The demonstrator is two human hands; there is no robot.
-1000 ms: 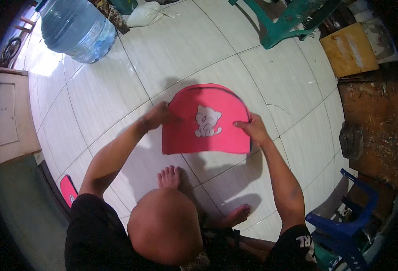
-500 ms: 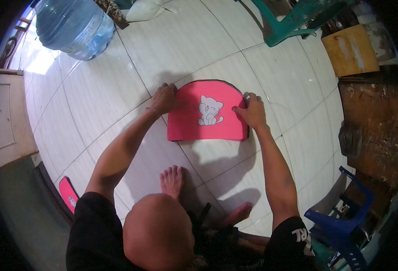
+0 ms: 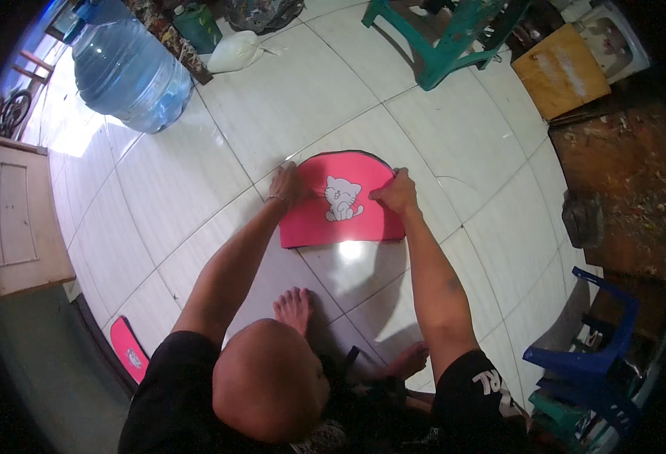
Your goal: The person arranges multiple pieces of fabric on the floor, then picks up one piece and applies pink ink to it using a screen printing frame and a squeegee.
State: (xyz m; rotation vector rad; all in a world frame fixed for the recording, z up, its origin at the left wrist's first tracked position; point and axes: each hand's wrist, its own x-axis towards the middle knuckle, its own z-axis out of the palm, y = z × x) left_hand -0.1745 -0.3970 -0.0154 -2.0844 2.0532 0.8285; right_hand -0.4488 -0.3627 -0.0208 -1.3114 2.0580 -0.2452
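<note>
A pink mat with a rounded far edge, a straight near edge and a dark rim is in front of me, low over the tiles. A white cat picture is printed on its middle. My left hand grips its left side, fingers partly hidden at the edge. On the opposite side, my right hand holds it with the thumb lying on the pink face near the cat. Whether the mat touches the floor everywhere, I cannot tell. Another pink piece with a similar print lies at the lower left.
A large clear blue water jug stands far left, near a white bag. Green plastic stool legs are at the back. Worn brown boards and a blue plastic chair line the right. A pale door is left.
My view has shifted a little. The right thumb has moved slightly inward, closer to the cat picture. Both hands still hold the mat, which stays in about the same place.
</note>
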